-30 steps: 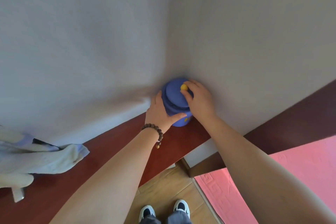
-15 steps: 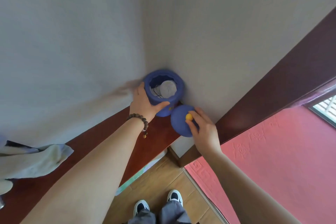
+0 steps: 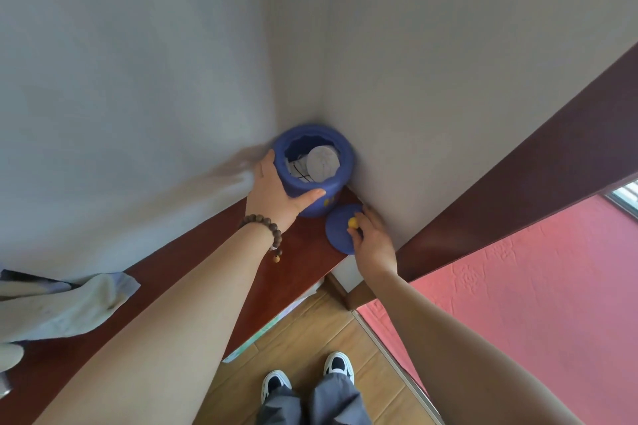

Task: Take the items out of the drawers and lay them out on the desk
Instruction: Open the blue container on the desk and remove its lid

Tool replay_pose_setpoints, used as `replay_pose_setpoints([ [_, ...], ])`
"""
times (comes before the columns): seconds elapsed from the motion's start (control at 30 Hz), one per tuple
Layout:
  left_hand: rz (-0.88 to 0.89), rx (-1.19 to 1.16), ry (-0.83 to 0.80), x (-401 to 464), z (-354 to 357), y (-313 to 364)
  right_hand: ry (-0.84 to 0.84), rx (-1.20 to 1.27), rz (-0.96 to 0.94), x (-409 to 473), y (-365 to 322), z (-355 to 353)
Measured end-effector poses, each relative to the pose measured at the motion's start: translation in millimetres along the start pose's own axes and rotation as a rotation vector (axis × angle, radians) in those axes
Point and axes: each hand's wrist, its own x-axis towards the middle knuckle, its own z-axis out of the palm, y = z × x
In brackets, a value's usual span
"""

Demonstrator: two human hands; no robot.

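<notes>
A blue round jar (image 3: 333, 183) stands uncovered in the wall corner at the far end of the dark red desk (image 3: 303, 252). Inside it lie a grey cloth bundle (image 3: 322, 162) and something white with black lines. My left hand (image 3: 276, 190) grips the jar's near side, thumb along the front. My right hand (image 3: 371, 238) pinches the yellow knob of the blue lid (image 3: 338, 231), which sits low over the desk's right end, just right of the jar.
A pale blue-grey cloth (image 3: 62, 307) lies on the desk at the left. White walls close the corner behind the jar. A dark wooden beam (image 3: 518, 176) runs diagonally at right, a pink surface (image 3: 535, 304) below it. Wooden floor and my shoes (image 3: 307, 379) are underneath.
My right hand lifted the lid off the jar, carried it right and down, and now holds it at desk level. My left hand stayed on the jar.
</notes>
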Motion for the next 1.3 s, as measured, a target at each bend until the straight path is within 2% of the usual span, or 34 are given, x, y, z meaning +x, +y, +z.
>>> replay_pose_setpoints([
  [0.27,-0.006,-0.030,-0.002,-1,-2,1,0.043,0.080,-0.089,-21,-22,-32],
  [0.43,-0.012,-0.057,-0.002,-2,-2,1,0.173,0.061,-0.286,-12,-67,-65],
  [0.57,-0.013,-0.039,-0.014,-1,-2,-1,0.043,-0.125,-0.444,38,-105,-75],
  [0.73,-0.018,-0.037,-0.015,-1,-2,-3,-0.081,-0.470,-0.428,81,-120,-67],
  [0.83,-0.007,-0.055,-0.006,-1,0,-3,-0.082,-0.599,-0.428,88,-120,-57],
  [1.07,-0.007,-0.035,-0.003,-1,2,-3,-0.051,-0.560,-0.450,84,-117,-54],
  [1.3,-0.021,-0.030,-0.015,0,1,-4,-0.199,-0.470,-0.474,90,-127,-51],
])
